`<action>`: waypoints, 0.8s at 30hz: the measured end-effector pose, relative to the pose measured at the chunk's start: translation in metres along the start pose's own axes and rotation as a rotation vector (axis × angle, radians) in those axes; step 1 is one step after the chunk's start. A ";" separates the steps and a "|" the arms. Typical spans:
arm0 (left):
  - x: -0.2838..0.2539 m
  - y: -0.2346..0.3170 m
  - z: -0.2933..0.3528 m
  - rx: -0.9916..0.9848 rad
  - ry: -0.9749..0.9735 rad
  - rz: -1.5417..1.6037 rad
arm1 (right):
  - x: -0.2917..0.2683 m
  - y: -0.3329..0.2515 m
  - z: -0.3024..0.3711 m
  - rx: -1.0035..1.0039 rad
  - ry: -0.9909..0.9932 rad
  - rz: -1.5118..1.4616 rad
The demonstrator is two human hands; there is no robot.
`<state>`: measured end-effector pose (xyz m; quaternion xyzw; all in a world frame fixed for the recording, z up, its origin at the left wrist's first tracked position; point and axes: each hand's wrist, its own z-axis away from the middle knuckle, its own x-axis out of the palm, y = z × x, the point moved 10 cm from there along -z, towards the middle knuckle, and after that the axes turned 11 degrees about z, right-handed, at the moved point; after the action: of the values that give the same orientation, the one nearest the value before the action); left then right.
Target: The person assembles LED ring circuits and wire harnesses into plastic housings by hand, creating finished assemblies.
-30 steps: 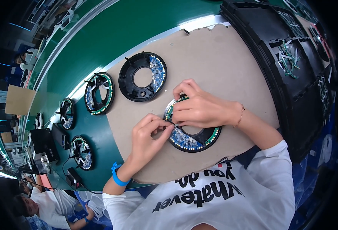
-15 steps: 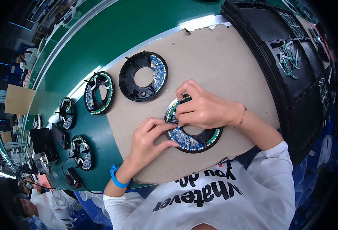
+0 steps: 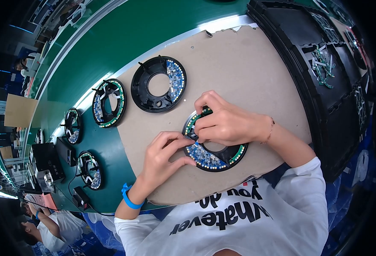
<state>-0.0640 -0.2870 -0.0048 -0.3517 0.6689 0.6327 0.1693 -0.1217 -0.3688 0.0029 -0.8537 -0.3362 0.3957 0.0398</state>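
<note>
A round black ring housing (image 3: 235, 154) lies flat on the cardboard, with a blue circuit board (image 3: 207, 157) and green LED strips set around its rim. My left hand (image 3: 162, 155) grips its left side, thumb at the rim and fingertips on the inner end of the blue board. Over the far part of the ring, my right hand (image 3: 226, 123) is closed, its fingers bent and pinched together. Its fingertips meet my left fingertips by a small white-and-blue spot, perhaps a connector. What the right fingers pinch is hidden beneath them.
Another black ring housing (image 3: 141, 94) with a blue board lies farther left on the cardboard sheet (image 3: 235, 55). Several similar rings, including a ring (image 3: 120, 113) with green strips, stand on the green table (image 3: 124, 40). Black trays (image 3: 282, 55) holding strips line the right. Co-workers sit lower left.
My hands keep almost the same pose over the ring, with only slight finger shifts. At the lower left, a co-worker's arm and body have moved.
</note>
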 end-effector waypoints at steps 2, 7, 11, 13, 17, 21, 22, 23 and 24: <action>0.000 0.000 0.000 0.009 0.006 -0.014 | -0.001 0.002 0.000 0.015 0.003 -0.044; -0.001 0.001 0.000 0.015 0.018 -0.021 | -0.002 0.004 0.000 0.038 0.006 -0.089; -0.001 0.001 0.001 0.026 0.023 -0.030 | 0.000 0.005 0.000 0.039 0.004 -0.095; -0.002 0.002 0.001 0.032 0.025 -0.034 | 0.000 0.005 0.000 0.039 0.007 -0.102; -0.002 0.003 0.001 0.035 0.041 -0.042 | 0.000 0.008 0.000 0.070 0.016 -0.146; -0.005 -0.002 0.003 -0.023 0.073 -0.037 | 0.000 0.005 0.000 0.044 0.002 -0.099; -0.005 0.000 0.001 -0.009 0.068 -0.047 | 0.001 0.006 0.000 0.045 0.002 -0.099; -0.005 0.001 0.000 0.004 0.063 -0.056 | 0.002 0.006 0.000 0.043 -0.005 -0.073; -0.005 0.000 0.001 0.004 0.063 -0.057 | 0.003 0.006 0.001 0.039 -0.011 -0.046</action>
<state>-0.0610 -0.2851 -0.0015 -0.3900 0.6649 0.6148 0.1669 -0.1178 -0.3713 -0.0020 -0.8427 -0.3480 0.4058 0.0638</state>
